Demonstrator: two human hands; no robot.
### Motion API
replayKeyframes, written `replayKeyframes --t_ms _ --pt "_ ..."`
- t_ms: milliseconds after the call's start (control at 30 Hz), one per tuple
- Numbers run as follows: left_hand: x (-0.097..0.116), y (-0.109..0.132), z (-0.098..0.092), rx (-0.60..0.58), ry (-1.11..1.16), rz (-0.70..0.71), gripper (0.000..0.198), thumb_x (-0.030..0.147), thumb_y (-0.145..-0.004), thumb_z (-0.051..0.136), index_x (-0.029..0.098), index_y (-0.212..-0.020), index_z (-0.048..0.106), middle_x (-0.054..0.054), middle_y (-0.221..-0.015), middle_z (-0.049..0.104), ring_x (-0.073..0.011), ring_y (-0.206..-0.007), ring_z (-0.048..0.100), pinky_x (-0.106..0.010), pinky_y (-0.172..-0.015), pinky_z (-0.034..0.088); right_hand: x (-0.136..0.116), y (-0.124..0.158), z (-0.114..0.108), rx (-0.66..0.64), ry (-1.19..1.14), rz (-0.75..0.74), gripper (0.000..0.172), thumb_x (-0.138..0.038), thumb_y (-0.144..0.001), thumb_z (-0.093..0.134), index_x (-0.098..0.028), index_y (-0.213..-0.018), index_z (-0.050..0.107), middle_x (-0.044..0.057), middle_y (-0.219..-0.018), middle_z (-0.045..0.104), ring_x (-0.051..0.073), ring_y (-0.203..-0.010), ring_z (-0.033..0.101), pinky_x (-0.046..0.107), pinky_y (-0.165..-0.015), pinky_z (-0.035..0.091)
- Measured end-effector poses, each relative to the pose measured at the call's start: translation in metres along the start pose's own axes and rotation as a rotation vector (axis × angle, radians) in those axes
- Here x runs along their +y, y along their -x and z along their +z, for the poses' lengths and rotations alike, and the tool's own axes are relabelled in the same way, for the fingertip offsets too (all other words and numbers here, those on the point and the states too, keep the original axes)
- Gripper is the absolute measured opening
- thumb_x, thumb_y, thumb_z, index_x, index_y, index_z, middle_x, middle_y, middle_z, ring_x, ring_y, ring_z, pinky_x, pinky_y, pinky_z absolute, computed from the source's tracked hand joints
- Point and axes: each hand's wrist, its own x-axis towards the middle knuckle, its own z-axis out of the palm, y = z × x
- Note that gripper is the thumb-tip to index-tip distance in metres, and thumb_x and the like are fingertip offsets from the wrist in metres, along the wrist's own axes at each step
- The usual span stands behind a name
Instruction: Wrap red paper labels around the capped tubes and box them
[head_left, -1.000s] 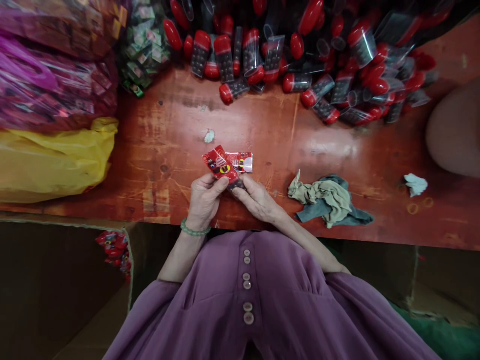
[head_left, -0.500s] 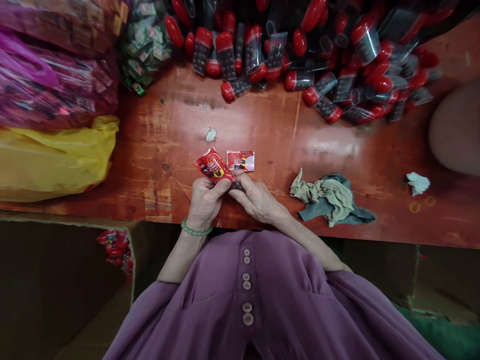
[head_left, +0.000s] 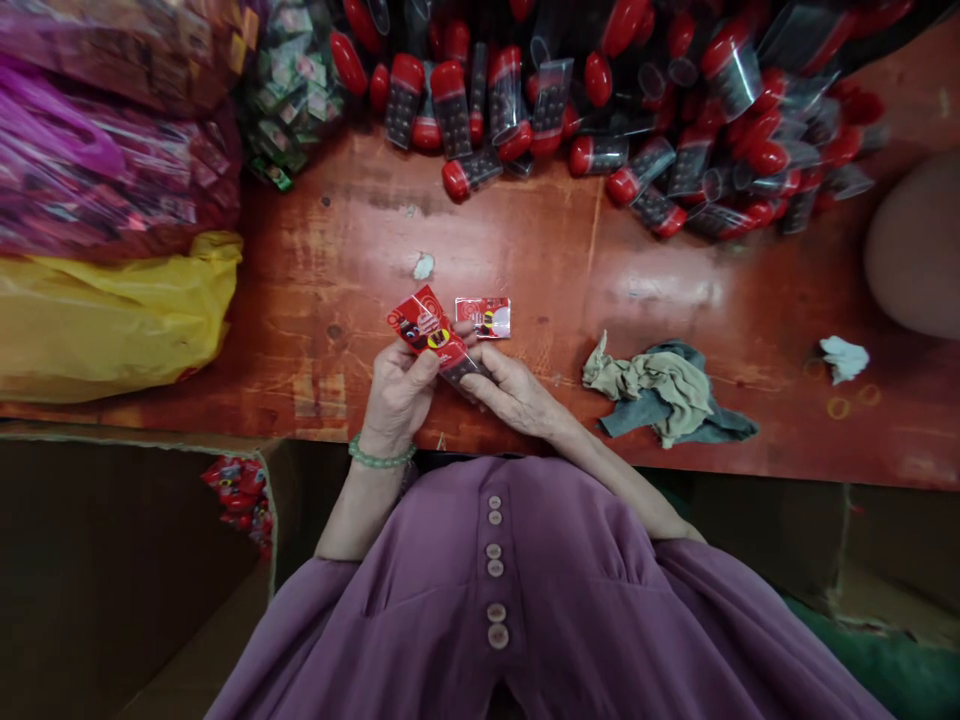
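Your left hand [head_left: 401, 388] pinches the red packet [head_left: 429, 328], thumb on its printed face near the lower-left edge. Your right hand [head_left: 516, 388] grips the same packet at its dark lower end, thumb over that part. Its hidden fingers: can't tell how they sit underneath. The packet is up between both hands, just over the table's near side, long axis slanting from upper left down to lower right, so the printed end points away from you and the dark end points into your right palm. Just past the fingertips, up and right, a red-and-white packet [head_left: 484, 317] lies flat, long axis running left to right; right hand is nearer to it. Beyond: a white scrap [head_left: 424, 266] past the held packet's top, crumpled cloths [head_left: 667, 388] off to your right, clear tubes with red caps [head_left: 551, 105] piled along the far side. Yellow bag [head_left: 112, 325] sits well left, at the table's [head_left: 285, 300] left end, below a purple bag [head_left: 112, 170].
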Motion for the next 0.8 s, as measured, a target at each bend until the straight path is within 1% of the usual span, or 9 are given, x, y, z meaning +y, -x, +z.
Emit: replayKeyframes --t_ms 133,200,267,333,400,500,633,733,800 --pt "-0.002 -0.001 -0.006 0.097 -0.127 0.035 0.033 0.044 -0.060 0.090 0.019 -0.078 0.078 -0.005 -0.080 0.078 -0.0223 -0.080 0.074 -0.036 -0.084 0.059 -0.002 0.003 0.001 0.031 0.126 0.012 0.021 -0.041 -0.099 0.047 -0.021 -0.098 0.048 0.000 -0.081 0.058 0.013 -0.069 0.053 0.028 -0.068 0.043" --pt "-0.005 -0.001 -0.007 0.119 -0.166 0.039 0.030 0.041 -0.059 0.090 0.019 -0.075 0.078 -0.004 -0.077 0.077 -0.0195 -0.073 0.073 -0.034 -0.078 0.059 -0.001 0.005 0.003 0.049 0.187 0.027 0.020 -0.040 -0.099 0.046 -0.020 -0.102 0.048 0.003 -0.087 0.063 0.015 -0.074 0.058 0.029 -0.071 0.045" --pt "-0.007 -0.001 -0.006 0.114 -0.162 0.048 0.029 0.041 -0.060 0.090 0.019 -0.075 0.078 -0.004 -0.078 0.077 -0.0184 -0.071 0.072 -0.032 -0.077 0.059 -0.001 0.007 0.005 0.083 0.226 0.015 0.021 -0.039 -0.099 0.046 -0.020 -0.106 0.048 0.007 -0.095 0.066 0.017 -0.081 0.062 0.030 -0.075 0.046" --pt "-0.008 0.000 -0.003 0.103 -0.140 0.066 0.028 0.040 -0.060 0.090 0.019 -0.075 0.079 -0.004 -0.078 0.078 -0.0178 -0.072 0.072 -0.031 -0.076 0.059 0.000 0.009 0.006 0.124 0.233 -0.033 0.021 -0.039 -0.099 0.046 -0.020 -0.107 0.048 0.008 -0.099 0.066 0.017 -0.084 0.062 0.031 -0.076 0.047" --pt "-0.008 0.001 0.000 0.091 -0.113 0.077 0.028 0.040 -0.060 0.090 0.018 -0.073 0.078 -0.003 -0.076 0.077 -0.0164 -0.069 0.071 -0.029 -0.072 0.060 -0.001 0.011 0.007 0.141 0.181 -0.071 0.018 -0.038 -0.099 0.045 -0.021 -0.104 0.048 0.004 -0.091 0.063 0.015 -0.078 0.060 0.029 -0.073 0.046" --pt "-0.005 0.003 0.004 0.039 -0.089 0.048 0.032 0.044 -0.061 0.089 0.016 -0.069 0.076 -0.004 -0.072 0.076 -0.0171 -0.063 0.070 -0.029 -0.064 0.060 -0.002 0.013 0.009 0.121 0.044 -0.041 0.017 -0.037 -0.101 0.043 -0.021 -0.095 0.047 -0.003 -0.074 0.054 0.010 -0.064 0.051 0.024 -0.064 0.043" --pt "-0.002 0.006 0.007 -0.022 -0.101 -0.003 0.035 0.048 -0.063 0.087 0.016 -0.068 0.073 -0.006 -0.072 0.076 -0.0219 -0.066 0.072 -0.033 -0.061 0.062 -0.001 0.013 0.013 0.040 -0.188 0.019 0.026 -0.044 -0.102 0.041 -0.020 -0.093 0.047 -0.005 -0.071 0.050 0.006 -0.052 0.042 0.019 -0.050 0.037" --pt "-0.002 0.007 0.006 -0.031 -0.088 -0.023 0.034 0.047 -0.065 0.086 0.016 -0.072 0.073 -0.007 -0.076 0.077 -0.0244 -0.073 0.074 -0.035 -0.065 0.063 0.002 0.010 0.015 0.034 -0.319 0.041 0.032 -0.051 -0.100 0.044 -0.020 -0.099 0.048 -0.006 -0.072 0.050 0.005 -0.048 0.040 0.019 -0.045 0.033" --pt "-0.002 0.007 0.002 -0.045 -0.054 -0.022 0.036 0.047 -0.064 0.087 0.017 -0.079 0.074 -0.009 -0.083 0.078 -0.0272 -0.085 0.075 -0.037 -0.073 0.064 0.003 0.008 0.015 0.045 -0.369 0.056 0.035 -0.054 -0.098 0.047 -0.020 -0.102 0.049 -0.006 -0.071 0.052 0.004 -0.046 0.040 0.018 -0.043 0.033"
